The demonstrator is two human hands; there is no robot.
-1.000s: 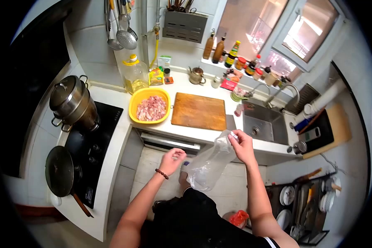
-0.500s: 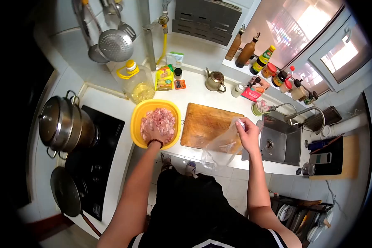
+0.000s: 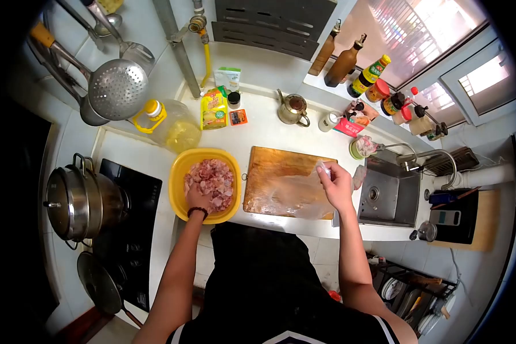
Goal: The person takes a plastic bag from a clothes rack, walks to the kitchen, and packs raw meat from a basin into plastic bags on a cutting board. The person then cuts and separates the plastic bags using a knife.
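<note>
A yellow plastic basin (image 3: 233, 162) holds a heap of chopped raw meat (image 3: 215, 175). My left hand (image 3: 198, 200), with a dark bead bracelet at the wrist, reaches into the basin against the near left side of the meat. Its fingertips are sunk in the pieces, so their grip is hidden. My right hand (image 3: 338, 186) pinches the gathered end of a clear plastic bag (image 3: 298, 198) between thumb and fingers. The bag looks limp and drapes over the wooden cutting board (image 3: 269, 163) to the right of the basin.
Left of the basin is a black cooktop (image 3: 140, 189) with a steel steamer pot (image 3: 77, 200); a frying pan (image 3: 100, 281) stands nearer. An oil jug (image 3: 180, 132), seasoning packet (image 3: 214, 109) and small teapot (image 3: 293, 109) line the back. At right is a sink (image 3: 384, 200).
My left hand has shifted to the near left part of the meat, its fingers now deeper in. The bag has swung up from the counter's front edge onto the board. The camera view has shifted.
</note>
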